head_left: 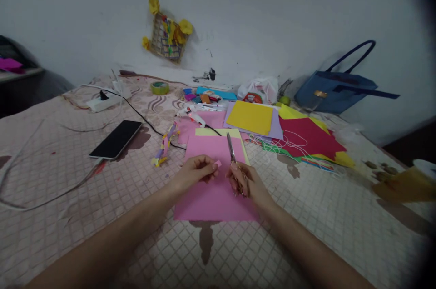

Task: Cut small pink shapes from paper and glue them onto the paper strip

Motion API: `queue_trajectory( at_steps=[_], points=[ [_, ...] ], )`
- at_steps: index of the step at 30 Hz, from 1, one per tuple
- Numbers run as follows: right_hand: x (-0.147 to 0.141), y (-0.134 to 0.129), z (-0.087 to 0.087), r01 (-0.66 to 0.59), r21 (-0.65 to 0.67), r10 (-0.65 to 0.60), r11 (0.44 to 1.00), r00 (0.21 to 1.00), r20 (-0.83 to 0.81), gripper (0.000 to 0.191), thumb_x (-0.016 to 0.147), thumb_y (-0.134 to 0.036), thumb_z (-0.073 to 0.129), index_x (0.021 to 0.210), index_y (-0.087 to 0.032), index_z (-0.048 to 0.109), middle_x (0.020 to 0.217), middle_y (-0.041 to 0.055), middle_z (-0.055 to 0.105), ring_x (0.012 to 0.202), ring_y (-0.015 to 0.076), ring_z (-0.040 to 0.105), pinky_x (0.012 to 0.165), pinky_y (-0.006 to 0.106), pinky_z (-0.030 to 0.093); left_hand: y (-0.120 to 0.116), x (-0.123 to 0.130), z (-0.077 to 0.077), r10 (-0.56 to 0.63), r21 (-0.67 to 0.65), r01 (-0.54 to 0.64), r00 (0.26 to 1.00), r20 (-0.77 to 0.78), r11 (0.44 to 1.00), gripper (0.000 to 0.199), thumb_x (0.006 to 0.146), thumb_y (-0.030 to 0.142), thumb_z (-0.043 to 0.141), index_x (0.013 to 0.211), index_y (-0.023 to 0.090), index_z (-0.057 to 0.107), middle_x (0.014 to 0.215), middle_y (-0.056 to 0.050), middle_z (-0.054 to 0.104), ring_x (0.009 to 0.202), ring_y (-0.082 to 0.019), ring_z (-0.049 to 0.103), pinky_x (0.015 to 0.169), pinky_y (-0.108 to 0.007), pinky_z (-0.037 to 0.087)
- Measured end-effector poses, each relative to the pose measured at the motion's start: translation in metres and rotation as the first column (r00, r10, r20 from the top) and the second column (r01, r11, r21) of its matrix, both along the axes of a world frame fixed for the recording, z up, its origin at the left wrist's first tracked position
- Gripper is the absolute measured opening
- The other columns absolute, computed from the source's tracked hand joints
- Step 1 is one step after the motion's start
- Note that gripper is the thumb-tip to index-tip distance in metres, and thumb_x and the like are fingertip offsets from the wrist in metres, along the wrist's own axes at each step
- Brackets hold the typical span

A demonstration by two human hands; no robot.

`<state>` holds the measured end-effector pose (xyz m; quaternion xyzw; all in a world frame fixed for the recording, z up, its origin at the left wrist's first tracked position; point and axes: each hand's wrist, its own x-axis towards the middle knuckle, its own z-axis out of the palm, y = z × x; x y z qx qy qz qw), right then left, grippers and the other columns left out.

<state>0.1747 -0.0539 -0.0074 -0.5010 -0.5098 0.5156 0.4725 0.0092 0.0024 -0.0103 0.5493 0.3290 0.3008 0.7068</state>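
A single head-worn camera looks forward and down from above the person's forearms, close to the left hand [195, 171] and right hand [245, 182]. Beyond the hands it faces the wall [272, 12].

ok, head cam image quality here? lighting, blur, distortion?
Head view: dim, flat light, soft shadows; wide-angle bending with a dark vignette at right; yellow object at right edge is smeared; left hand, scissors in right hand and pink paper read clearly.
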Motion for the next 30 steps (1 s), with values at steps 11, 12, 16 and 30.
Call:
queue_trajectory(
  at_steps=[11,12,16,30],
  points=[
    [-0.001,0.000,0.004,0.023,0.009,-0.023,1.000,0.999,0.038,0.031,0.078,-0.042,0.056,0.062,-0.018,0.045,0.041,-0.0080,0.040,0.035,0.0056,0.038,0.036,0.018,0.031,0.000,-0.002,-0.004,0.009,0.056,-0.008,1.000,-0.021,0.998,0.024,0.074,0.036,0.061,0.075,0.014,0.052,0.063,0.001,0.057,0.052,-0.006,0.049,0.052,-0.020,0.036],
    [-0.001,0.000,0.004,0.027,0.006,-0.027,1.000,0.999,0.041,0.031,0.078,-0.042,0.056,0.063,-0.018,0.045,0.041,-0.0081,0.040,0.035,0.0057,0.038,0.036,0.018,0.031,0.000,-0.002,-0.004,0.011,0.046,-0.010,1.000,-0.022,0.999,0.024,0.074,0.036,0.061,0.075,0.014,0.051,0.064,0.001,0.058,0.052,-0.007,0.049,0.052,-0.020,0.036],
    [0.002,0.002,0.003,0.028,0.001,-0.028,1.000,0.998,0.049,0.031,0.077,-0.043,0.056,0.064,-0.018,0.044,0.041,-0.0078,0.042,0.035,0.0060,0.038,0.035,0.018,0.030,-0.001,-0.004,-0.003,0.007,0.032,-0.006,1.000,-0.019,0.999,0.025,0.075,0.037,0.060,0.075,0.014,0.051,0.065,0.001,0.057,0.052,-0.006,0.049,0.052,-0.020,0.036],
    [0.001,0.001,0.012,0.036,-0.002,-0.035,0.999,0.997,0.073,0.025,0.073,-0.038,0.060,0.067,-0.017,0.049,0.044,-0.0083,0.041,0.036,0.0055,0.038,0.035,0.017,0.030,-0.001,-0.004,-0.004,-0.007,0.045,0.010,0.998,-0.060,0.999,0.025,0.074,0.037,0.061,0.075,0.013,0.051,0.063,0.001,0.055,0.052,-0.007,0.049,0.052,-0.021,0.036]
  ],
)
